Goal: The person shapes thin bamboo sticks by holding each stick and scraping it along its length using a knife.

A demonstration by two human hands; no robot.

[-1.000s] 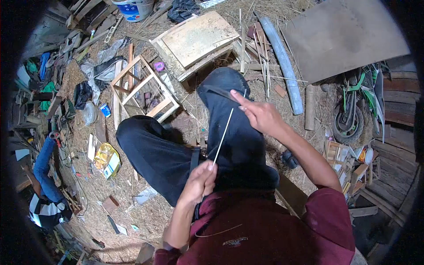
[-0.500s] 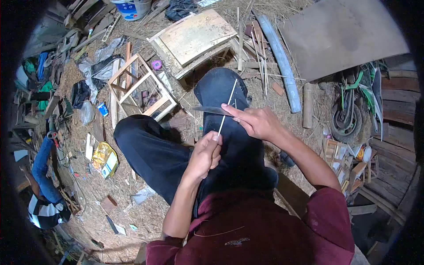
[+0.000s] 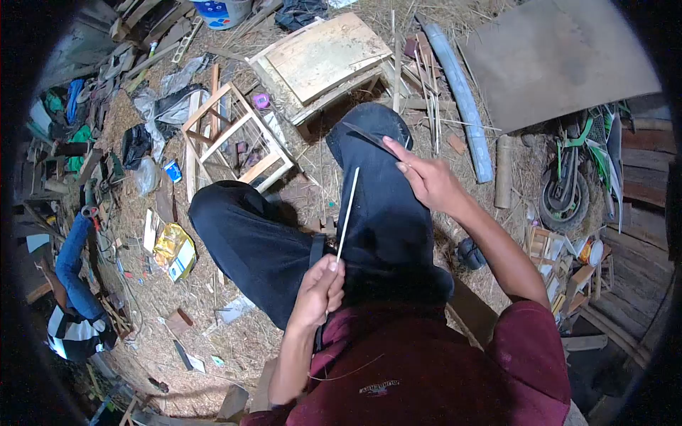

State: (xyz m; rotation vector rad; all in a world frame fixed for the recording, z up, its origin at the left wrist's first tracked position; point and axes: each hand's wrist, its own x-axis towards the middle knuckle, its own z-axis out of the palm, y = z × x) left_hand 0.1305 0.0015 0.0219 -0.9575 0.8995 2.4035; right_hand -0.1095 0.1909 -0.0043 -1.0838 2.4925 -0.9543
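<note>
A thin pale strip of wood (image 3: pixel 348 213) stands out from my left hand (image 3: pixel 320 290), whose fingers are closed round its lower end, close to my body. My right hand (image 3: pixel 431 182) grips a knife, its handle hidden in the palm and its dark blade (image 3: pixel 366 135) pointing up and left over my knee. The index finger lies along the back of the blade. Blade and strip are apart, with the strip's free tip left of and below the knife. Both hands are above my dark trousers (image 3: pixel 387 227).
Ahead is a low wooden bench (image 3: pixel 323 60). A small wooden frame (image 3: pixel 238 135) and a pink tape measure (image 3: pixel 261 101) lie to its left. A grey sheet (image 3: pixel 561 60) and a motorbike (image 3: pixel 568 170) are at right. Another person's blue-clad leg (image 3: pixel 69 259) shows at left.
My left hand has drawn the strip back toward my body. The knife has come off the strip, shifting right and up, with its tip now angled upward.
</note>
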